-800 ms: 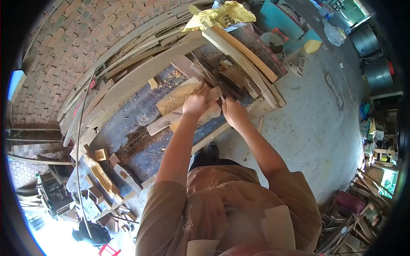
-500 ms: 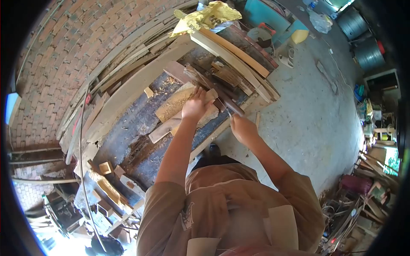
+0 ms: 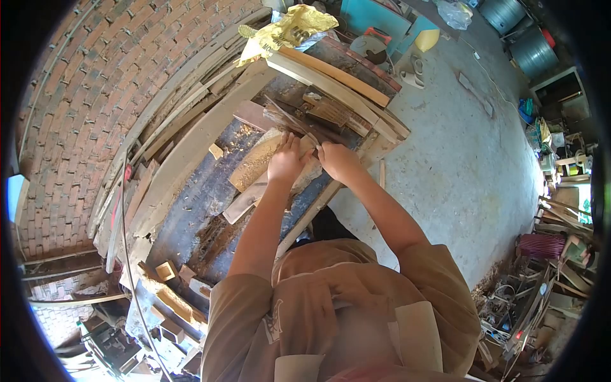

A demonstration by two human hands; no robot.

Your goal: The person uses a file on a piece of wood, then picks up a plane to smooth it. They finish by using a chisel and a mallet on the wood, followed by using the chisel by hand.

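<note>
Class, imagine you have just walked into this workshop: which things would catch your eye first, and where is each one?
First, the two hands, left hand and right hand, close together on a pale wooden board at the middle of the dark workbench. Next, the crumpled yellow bag on the planks at the bench's far end. Then the red brick wall on the left.

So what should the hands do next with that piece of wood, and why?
Probably pull the right hand back toward the body for another stroke. It grips a thin tool, likely a saw, right beside the left hand, which presses the wood piece flat on the workbench. Sawdust already lies there.
</note>
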